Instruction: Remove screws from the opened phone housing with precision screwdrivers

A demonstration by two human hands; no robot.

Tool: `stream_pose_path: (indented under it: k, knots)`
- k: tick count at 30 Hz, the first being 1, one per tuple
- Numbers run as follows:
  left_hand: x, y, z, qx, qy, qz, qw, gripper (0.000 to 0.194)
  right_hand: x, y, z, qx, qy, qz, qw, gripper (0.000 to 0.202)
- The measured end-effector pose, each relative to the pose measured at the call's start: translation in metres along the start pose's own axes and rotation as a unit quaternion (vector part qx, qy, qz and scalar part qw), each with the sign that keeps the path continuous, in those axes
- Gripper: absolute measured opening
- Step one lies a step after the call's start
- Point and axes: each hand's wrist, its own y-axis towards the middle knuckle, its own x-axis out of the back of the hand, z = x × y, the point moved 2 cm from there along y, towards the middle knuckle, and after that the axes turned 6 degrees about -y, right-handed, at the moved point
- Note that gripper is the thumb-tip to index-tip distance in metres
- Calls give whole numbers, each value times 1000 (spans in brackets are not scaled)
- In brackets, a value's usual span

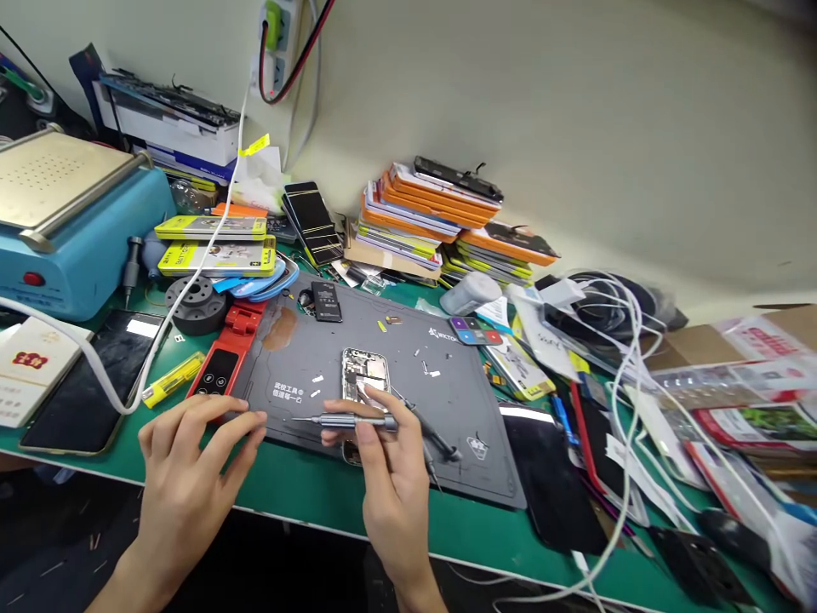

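Observation:
My right hand (396, 477) holds a slim grey precision screwdriver (348, 421) level, its thin tip pointing left. Left of that tip is my left hand (191, 464), its thumb and index fingertips brought together; whatever may be between them is too small to make out. Behind my right hand lies an opened phone (365, 375) with its inner parts exposed, partly covered by my fingers. It rests on a dark grey repair mat (287, 349). Another dark screwdriver (434, 430) lies slanted on the mat beside my right hand.
A loose phone battery (327, 301) and small parts lie on the mat. A red device (220, 366) and yellow lighter (174, 380) are at its left. A black phone (552, 481) lies right, near white cables (629, 383). Stacked boxes (414, 209) and a blue machine (82, 238) stand behind.

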Motion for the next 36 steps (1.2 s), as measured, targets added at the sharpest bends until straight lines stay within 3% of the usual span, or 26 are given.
stream_pose_path:
  k: [2,8,14,18,23,27,36]
  knots:
    - [5,-2,-4,6,-47,15,999,25,0,-2,0,6,3,-12,1000,30]
    - [8,-4,-6,28,-89,14,996,25,-2,-4,0,13,-11,46,999,33]
    - [-7,4,-10,39,-161,58,984,19,6,-8,1,2,107,-61,992,32]
    - [-20,15,-18,77,-279,118,950,27,12,-7,0,-27,189,-91,977,36]
    - [-26,25,-22,102,-395,125,905,15,13,-3,0,-44,212,-85,973,42]
    - [-27,26,-22,111,-423,133,889,12,12,-3,1,-28,218,-70,973,41]
    - [-25,23,-20,107,-428,136,887,17,13,-4,0,-32,215,-53,975,43]
